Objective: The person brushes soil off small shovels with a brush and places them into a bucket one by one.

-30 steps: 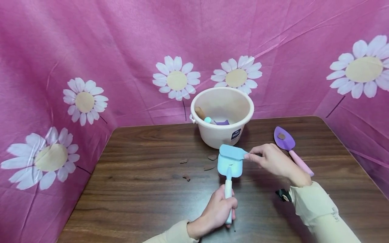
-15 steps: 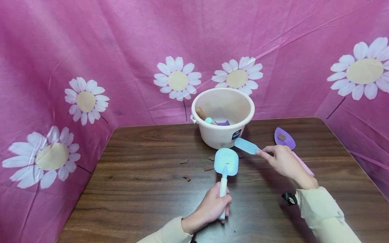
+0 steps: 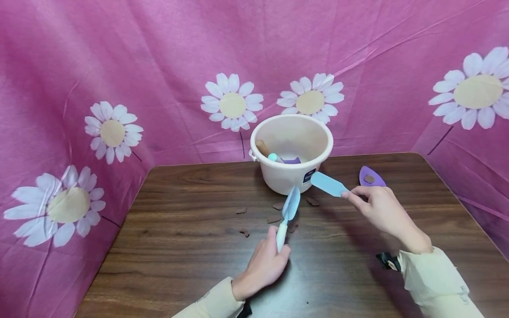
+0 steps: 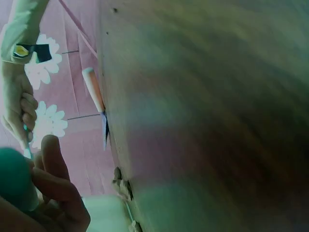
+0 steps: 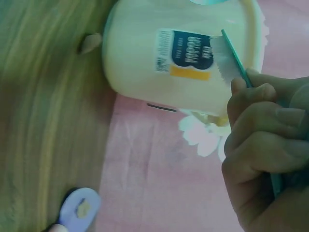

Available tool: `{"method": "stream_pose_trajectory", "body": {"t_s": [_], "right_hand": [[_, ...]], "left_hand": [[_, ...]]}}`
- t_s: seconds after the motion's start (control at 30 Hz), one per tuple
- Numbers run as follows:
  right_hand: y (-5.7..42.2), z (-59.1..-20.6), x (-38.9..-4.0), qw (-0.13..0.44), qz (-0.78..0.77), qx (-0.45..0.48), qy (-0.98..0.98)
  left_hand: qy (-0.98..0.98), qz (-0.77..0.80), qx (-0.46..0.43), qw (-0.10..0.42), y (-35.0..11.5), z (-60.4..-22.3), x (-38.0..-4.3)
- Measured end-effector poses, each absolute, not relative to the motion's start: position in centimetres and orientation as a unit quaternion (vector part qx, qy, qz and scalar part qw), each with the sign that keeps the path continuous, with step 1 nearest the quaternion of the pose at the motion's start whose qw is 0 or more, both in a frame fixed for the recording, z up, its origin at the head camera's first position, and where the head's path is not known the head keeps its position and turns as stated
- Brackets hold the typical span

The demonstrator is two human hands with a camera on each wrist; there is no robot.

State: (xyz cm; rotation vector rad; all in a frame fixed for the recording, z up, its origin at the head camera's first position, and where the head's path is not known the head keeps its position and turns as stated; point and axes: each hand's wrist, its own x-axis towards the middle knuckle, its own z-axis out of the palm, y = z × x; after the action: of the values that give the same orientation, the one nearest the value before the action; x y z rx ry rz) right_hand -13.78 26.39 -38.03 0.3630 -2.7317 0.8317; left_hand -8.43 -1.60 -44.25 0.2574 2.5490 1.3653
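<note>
My left hand [image 3: 263, 265] grips the white handle of a small light blue dustpan [image 3: 292, 204], turned on edge in front of the bucket [image 3: 274, 176]. My right hand [image 3: 387, 214] pinches a light blue brush [image 3: 328, 184] by its end. Pale bristles of the brush [image 5: 228, 58] show against the bucket's label in the right wrist view. Brown flakes [image 3: 278, 206] lie scattered on the table around the dustpan. Another flake [image 3: 313, 201] rests below the brush. Only the rounded handle end of the dustpan [image 4: 17, 181] appears in the left wrist view.
Behind my right hand lies a purple trowel [image 3: 371, 173] with a brown piece on its blade; its handle is hidden in the head view. Inside the bucket are a brown handle [image 3: 262, 148] and other tools. A pink flowered cloth [image 3: 171, 88] hangs behind the wooden table [image 3: 167, 265].
The brush has lifted off the dustpan and moved right and up. My left hand has moved left and tilted the dustpan from lying flat onto its edge.
</note>
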Motion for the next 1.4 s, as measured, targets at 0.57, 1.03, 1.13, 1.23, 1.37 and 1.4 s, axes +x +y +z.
{"method": "stream_pose_trajectory", "body": {"t_s": [0.57,1.03,1.13,1.23,1.37,1.4], "right_hand": [[24.1,-34.8,-11.7,0.141,0.331,0.183,-0.915],[20.8,-36.4,-10.6,0.091,0.338,0.266,-0.898],[20.3,-37.2,-10.5,0.08,0.342,0.275,-0.895],[20.0,-37.8,-10.4,0.077,0.336,0.278,-0.896],[19.9,-38.4,-10.4,0.069,0.325,0.265,-0.905],[19.9,-38.5,-10.4,0.067,0.324,0.261,-0.907]], "left_hand": [[0.916,0.383,0.116,0.008,-1.7,-43.7,-8.7],[0.797,0.575,0.075,0.167,-0.6,-43.5,-8.6],[0.771,0.604,0.057,0.195,-0.3,-43.6,-8.5],[0.76,0.613,0.049,0.209,-0.1,-43.7,-8.4],[0.753,0.62,0.051,0.215,0.1,-43.8,-8.2],[0.75,0.623,0.051,0.216,0.1,-43.8,-8.2]]}}
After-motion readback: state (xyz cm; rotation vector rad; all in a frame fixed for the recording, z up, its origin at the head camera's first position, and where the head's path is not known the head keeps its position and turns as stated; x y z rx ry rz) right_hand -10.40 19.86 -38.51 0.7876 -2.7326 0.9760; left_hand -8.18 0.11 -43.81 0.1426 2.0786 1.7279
